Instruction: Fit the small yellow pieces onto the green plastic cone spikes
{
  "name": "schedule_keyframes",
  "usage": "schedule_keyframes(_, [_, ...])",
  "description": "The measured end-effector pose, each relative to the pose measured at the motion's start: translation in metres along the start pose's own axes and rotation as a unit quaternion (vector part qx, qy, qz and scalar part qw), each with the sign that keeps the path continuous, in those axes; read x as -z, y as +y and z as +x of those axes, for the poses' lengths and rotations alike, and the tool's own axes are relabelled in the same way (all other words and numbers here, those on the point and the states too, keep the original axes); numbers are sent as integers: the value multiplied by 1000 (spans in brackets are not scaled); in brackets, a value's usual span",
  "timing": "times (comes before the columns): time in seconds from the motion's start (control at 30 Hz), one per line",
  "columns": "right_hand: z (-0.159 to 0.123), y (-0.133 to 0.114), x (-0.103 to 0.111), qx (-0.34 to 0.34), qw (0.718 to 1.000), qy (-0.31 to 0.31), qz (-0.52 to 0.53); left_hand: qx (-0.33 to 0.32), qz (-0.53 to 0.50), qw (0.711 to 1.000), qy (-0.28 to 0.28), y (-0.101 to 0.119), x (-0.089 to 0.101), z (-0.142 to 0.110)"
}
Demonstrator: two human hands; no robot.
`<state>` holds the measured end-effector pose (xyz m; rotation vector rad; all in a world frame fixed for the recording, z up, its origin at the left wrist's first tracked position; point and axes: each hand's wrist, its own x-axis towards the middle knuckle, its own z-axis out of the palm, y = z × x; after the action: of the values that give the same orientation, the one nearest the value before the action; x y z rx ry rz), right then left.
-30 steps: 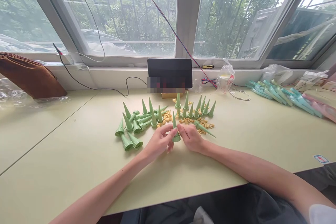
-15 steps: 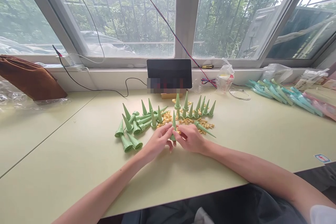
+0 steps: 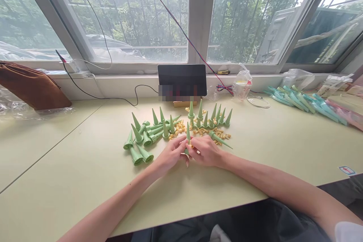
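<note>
1. Cone (image 3: 188, 130), green, is standing point-up at the centre of the frame between both hands; its long axis is running close to vertical, tip toward the top edge.
2. Left hand (image 3: 172, 152) is flanking it from the left, thumb and fingers closed, pinching the lower part near the base.
3. Right hand (image 3: 206, 150) is working close in from the right, thumb and forefinger pinching a small yellow peg (image 3: 191, 146). Remaining fingers are curling in; what they are touching, cannot tell.
4. Key relation: the peg is lying immediately right of the cone's lower part, its round end facing the lower right of the frame, its axis apparently running crosswise to the upright one. Right hand is the nearer to the peg. Whether the inner end is entering the wall or only meeting it, cannot tell; fingers are hiding the joint.
5. Left of centre, loose cones (image 3: 146, 154) are clustering, some upright, some lying with open bases toward the lower right.
6. Right of centre, upright cones (image 3: 227, 118) are standing behind scattered yellow pieces (image 3: 225, 135); a tipped cone (image 3: 223, 141) is pointing lower right, near the right hand.
7. Upper centre, a dark screen (image 3: 182, 75) is leaning by the window.
</note>
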<state>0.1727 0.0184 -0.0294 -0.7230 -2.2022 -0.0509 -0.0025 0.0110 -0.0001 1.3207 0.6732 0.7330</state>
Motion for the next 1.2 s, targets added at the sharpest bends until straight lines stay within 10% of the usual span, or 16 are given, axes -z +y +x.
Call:
schedule_keyframes(0.8, [-2,5,-9,-38,999,11,-21,-26,77,995,66,2,1,1])
schedule_keyframes(1.2, [5,6,-2,-159,983,87,-22,-158,389,876,239,1,6,-1])
